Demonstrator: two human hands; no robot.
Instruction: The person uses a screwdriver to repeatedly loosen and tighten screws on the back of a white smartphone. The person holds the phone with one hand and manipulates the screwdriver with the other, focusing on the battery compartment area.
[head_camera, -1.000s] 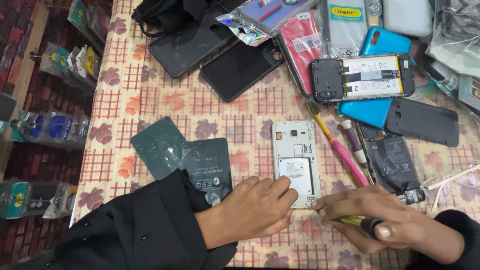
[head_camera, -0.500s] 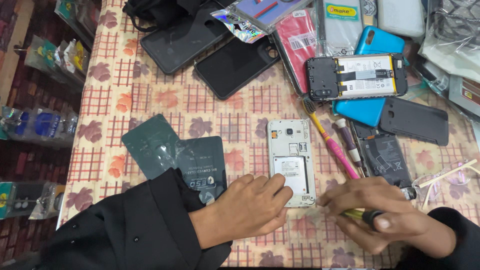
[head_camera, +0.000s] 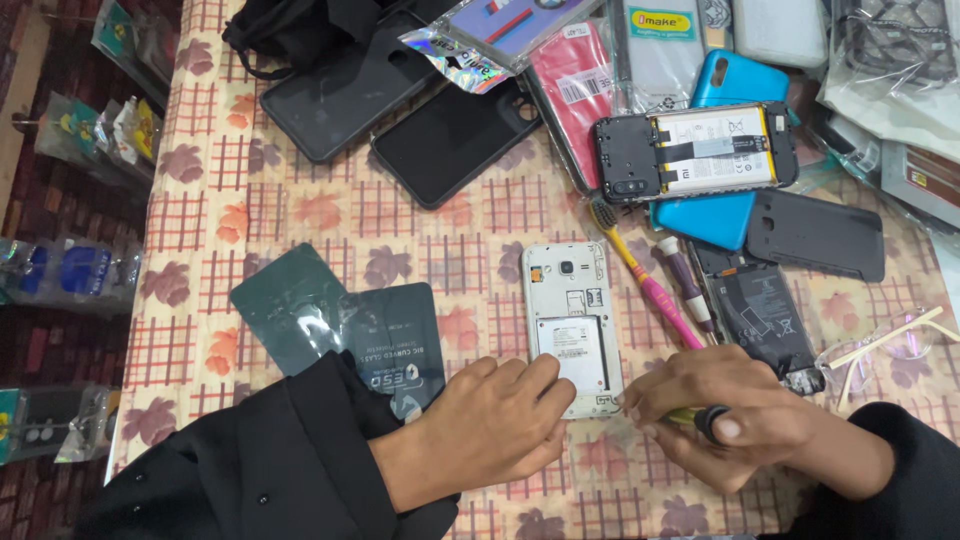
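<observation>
The right hand (head_camera: 745, 425) is closed around a small screwdriver with a yellow-green and black handle (head_camera: 700, 417), and its tip meets the lower right corner of a white phone (head_camera: 572, 325) that lies face down with its back cover removed. Just to the left of this grip, the left hand (head_camera: 500, 425) is not grasping anything; its fingers (head_camera: 535, 385) press flat on the lower edge of the phone to keep it steady. It seems the opening is only partly done: the cover is already off and the battery bay is visible, but the inner frame is still in place. Above the right hand lie a pink and yellow toothbrush (head_camera: 640, 280) and a second screwdriver (head_camera: 688, 285). Further up lies another opened phone (head_camera: 695, 150), and far to the left of the grip lie two dark flat packets (head_camera: 340, 325) on the checked tablecloth (head_camera: 300, 215).
</observation>
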